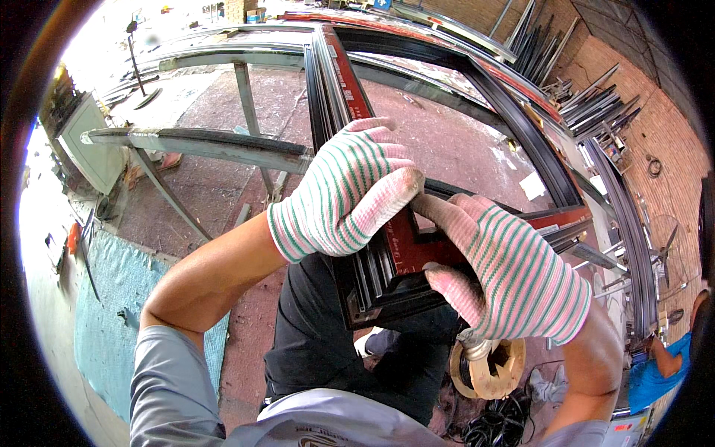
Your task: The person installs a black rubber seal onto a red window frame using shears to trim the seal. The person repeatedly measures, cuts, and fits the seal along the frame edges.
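Observation:
A dark window frame (521, 141) with red film along its faces lies across stands in front of me, its near corner close to my legs. Over its left bar, my left hand (350, 190) is closed, in a pink, white and green striped glove. The thumb points at the near corner and meets the other hand's forefinger. My right hand (514, 268), in a matching glove, grips the near bar beside that corner, forefinger on top and thumb lower down. The undersides of the fingers are hidden, as is any small piece between them.
Grey metal stands (216, 145) reach out left of the frame. By my feet stands a spool (497, 370) beside black coiled strip (499, 428). A blue mat (112, 305) lies at left. Profiles lean on the brick wall (633, 134); a person in blue (659, 372) is at right.

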`<state>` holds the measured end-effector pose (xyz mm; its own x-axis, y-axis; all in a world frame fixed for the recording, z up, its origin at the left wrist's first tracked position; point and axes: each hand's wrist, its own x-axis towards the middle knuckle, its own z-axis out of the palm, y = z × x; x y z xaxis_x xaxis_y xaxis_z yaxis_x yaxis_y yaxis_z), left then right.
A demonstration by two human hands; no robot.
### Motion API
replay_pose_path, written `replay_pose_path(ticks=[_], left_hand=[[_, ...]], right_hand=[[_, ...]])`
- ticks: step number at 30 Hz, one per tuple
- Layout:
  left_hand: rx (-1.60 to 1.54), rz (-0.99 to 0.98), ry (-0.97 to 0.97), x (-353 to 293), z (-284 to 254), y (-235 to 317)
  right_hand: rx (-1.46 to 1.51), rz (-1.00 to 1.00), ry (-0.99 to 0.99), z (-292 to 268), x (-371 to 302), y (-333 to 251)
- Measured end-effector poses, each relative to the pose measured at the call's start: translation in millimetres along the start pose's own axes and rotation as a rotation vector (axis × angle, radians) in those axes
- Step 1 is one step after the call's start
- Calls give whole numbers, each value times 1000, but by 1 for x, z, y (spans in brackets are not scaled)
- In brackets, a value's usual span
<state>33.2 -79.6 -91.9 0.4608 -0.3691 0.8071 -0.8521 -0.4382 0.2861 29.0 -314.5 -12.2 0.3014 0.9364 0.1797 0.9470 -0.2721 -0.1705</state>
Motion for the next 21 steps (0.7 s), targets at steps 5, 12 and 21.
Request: replay_pose_path(ticks=[5, 12, 21], left_hand=[[3, -6, 3, -1, -3, 3], [3, -24, 3, -6, -6, 1], [11, -5, 15, -4, -1, -1]], right_hand=[[81, 17, -29, -1, 2, -1], [138, 24, -22, 7, 7, 2], [91, -1, -25, 5, 6, 5]])
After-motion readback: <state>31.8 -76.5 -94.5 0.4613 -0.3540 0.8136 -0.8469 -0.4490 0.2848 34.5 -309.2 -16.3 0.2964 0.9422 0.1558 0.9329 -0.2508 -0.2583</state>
